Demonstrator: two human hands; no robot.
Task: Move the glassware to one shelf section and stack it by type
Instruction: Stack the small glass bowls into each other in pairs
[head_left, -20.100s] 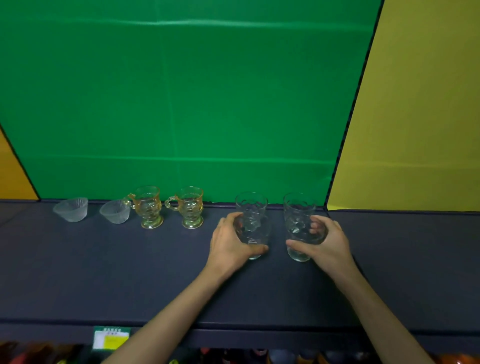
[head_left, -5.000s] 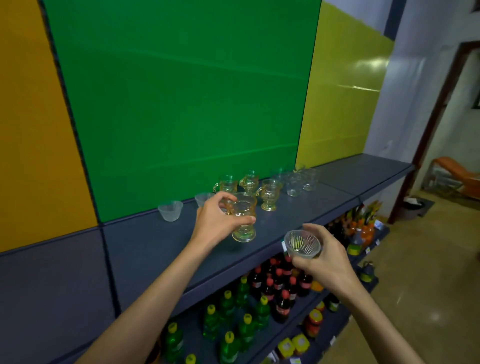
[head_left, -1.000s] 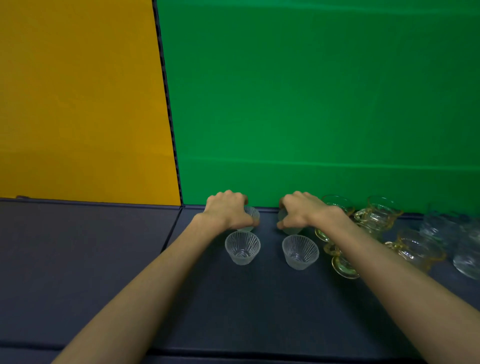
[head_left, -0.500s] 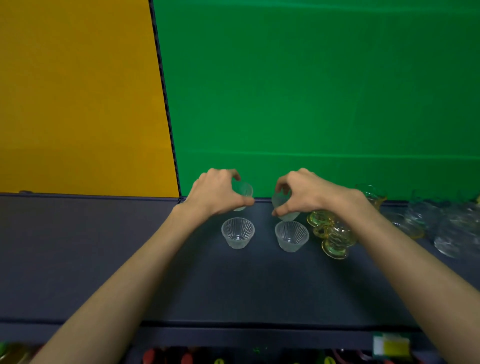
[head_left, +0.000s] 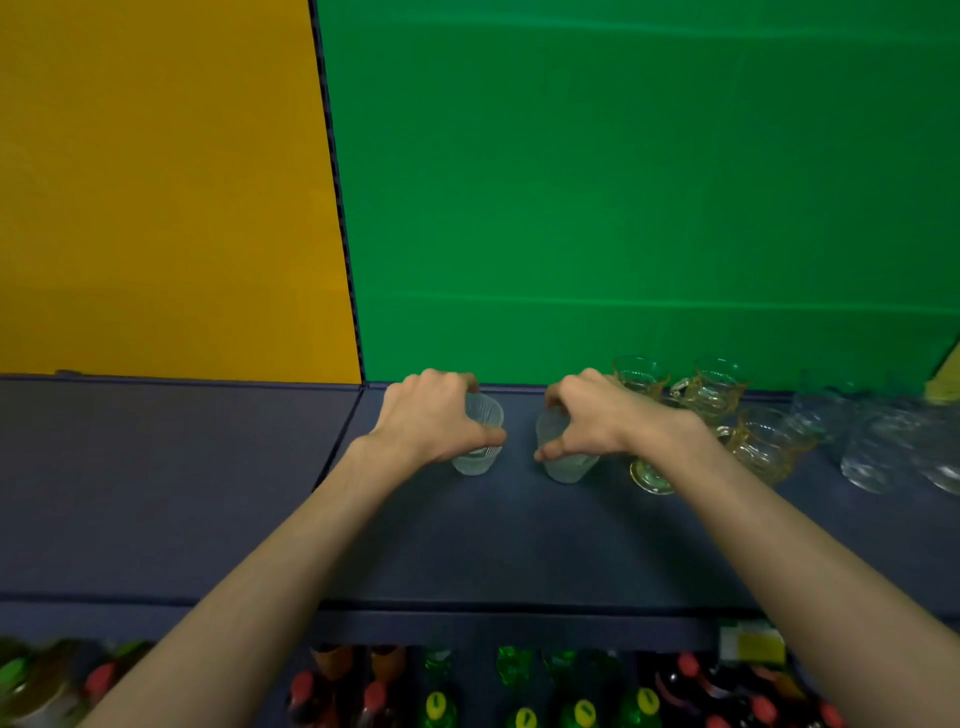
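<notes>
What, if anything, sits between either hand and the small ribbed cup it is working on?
Nothing visible. The left hand is already closed around the left ribbed cup stack, and the right hand around the right ribbed cup stack.

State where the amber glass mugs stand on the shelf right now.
In the head view, the amber mugs cluster right of the right hand, before the green panel, left of the clear tumblers.

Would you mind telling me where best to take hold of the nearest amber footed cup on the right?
Take the amber footed cup by its bowl walls, just below the rim, coming from above and in front. Its handle points left toward the right hand, and other glasses crowd behind it, so the front is freest. The stem looks narrow.
</notes>
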